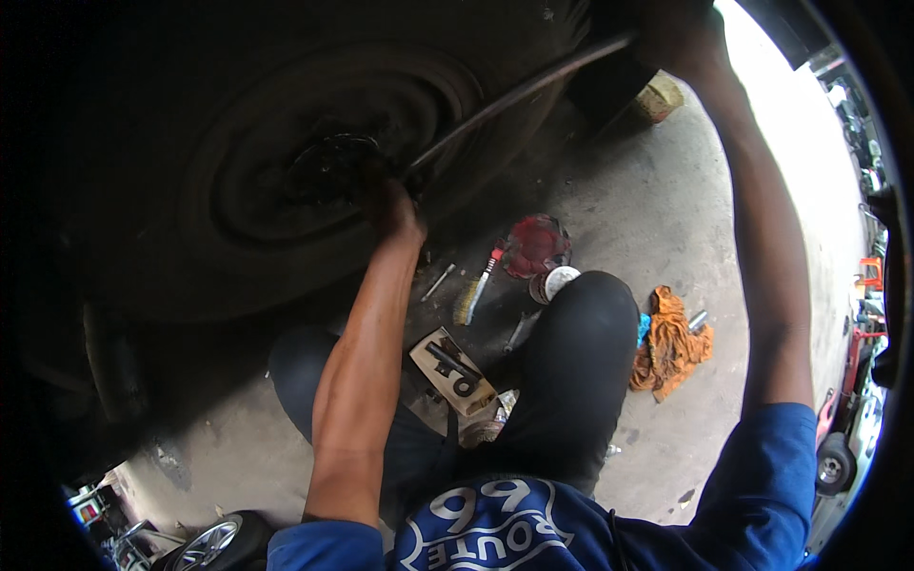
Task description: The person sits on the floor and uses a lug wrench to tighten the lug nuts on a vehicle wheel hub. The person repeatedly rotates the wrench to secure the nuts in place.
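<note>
A large dark wheel with its tire (228, 190) fills the upper left, mostly in shadow. My left hand (392, 207) reaches to the hub at its middle; the fingers are lost in the dark there. From beside that hand a long metal bar (524, 90) slants up to the right. Its upper end meets my right hand (678, 38), which is closed around it in the shade at the top. What the bar's lower end sits on at the hub is too dark to make out.
On the concrete floor lie a wire brush (471, 290), a red dish (538, 246), a white-topped tub (560, 282), an orange rag (671, 343) and a cardboard box (454, 371) with dark metal parts. A loose wheel (224, 542) is at lower left. A yellowish block (659, 97) stands beyond the tire.
</note>
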Demonstrator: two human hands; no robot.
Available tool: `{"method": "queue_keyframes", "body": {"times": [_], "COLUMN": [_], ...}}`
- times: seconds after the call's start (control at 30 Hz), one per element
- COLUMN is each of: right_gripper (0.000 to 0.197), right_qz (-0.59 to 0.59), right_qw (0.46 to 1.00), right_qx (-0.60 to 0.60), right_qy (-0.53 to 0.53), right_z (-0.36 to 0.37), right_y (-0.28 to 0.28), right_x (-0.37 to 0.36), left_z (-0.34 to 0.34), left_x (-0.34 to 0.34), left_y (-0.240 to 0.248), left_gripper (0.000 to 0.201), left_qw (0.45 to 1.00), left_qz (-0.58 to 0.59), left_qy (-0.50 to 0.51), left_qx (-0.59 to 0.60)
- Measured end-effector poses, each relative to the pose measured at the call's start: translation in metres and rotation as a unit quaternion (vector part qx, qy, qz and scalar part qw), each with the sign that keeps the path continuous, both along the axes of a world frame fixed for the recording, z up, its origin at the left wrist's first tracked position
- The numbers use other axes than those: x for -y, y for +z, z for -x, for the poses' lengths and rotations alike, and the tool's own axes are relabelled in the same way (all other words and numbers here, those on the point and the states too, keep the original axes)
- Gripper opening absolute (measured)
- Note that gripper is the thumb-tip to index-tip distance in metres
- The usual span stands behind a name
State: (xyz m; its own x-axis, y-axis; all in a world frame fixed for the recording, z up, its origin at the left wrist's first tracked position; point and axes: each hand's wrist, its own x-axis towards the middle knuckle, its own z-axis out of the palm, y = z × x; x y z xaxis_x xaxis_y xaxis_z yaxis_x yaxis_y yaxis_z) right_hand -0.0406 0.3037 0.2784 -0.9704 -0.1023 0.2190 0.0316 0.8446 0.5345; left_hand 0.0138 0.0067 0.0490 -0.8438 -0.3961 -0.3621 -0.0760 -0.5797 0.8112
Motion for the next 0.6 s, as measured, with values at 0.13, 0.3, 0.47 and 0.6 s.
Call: {"method": "queue_keyframes", "body": {"times": [0.13, 0.3, 0.47, 0.6], "right_gripper": [0.045, 0.056, 0.031, 0.028], "right_qz": [0.196, 0.189, 0.427, 0.395], "right_qw": [0.978, 0.971, 0.892, 0.888], "right_qx": [-0.064, -0.111, 0.139, 0.229], "right_qy": [0.045, 0.100, 0.055, 0.054], "right_z": [0.017, -0.006, -0.019, -0.011], "right_y": [-0.126, -0.320, -0.402, -0.352], "right_x": [-0.066, -0.063, -0.041, -0.058], "left_z": [-0.005, -0.016, -0.018, -0.021], "left_x": [0.003, 0.001, 0.006, 0.008], "left_y": [-0.010, -0.015, -0.007, -0.005], "left_gripper": [0.031, 0.044, 0.052, 0.046], "left_qw": [0.983, 0.951, 0.850, 0.833], "left_qz": [0.183, 0.308, 0.524, 0.552], "left_qy": [-0.003, -0.023, -0.049, -0.032], "left_qx": [-0.024, -0.015, 0.020, 0.019]}}
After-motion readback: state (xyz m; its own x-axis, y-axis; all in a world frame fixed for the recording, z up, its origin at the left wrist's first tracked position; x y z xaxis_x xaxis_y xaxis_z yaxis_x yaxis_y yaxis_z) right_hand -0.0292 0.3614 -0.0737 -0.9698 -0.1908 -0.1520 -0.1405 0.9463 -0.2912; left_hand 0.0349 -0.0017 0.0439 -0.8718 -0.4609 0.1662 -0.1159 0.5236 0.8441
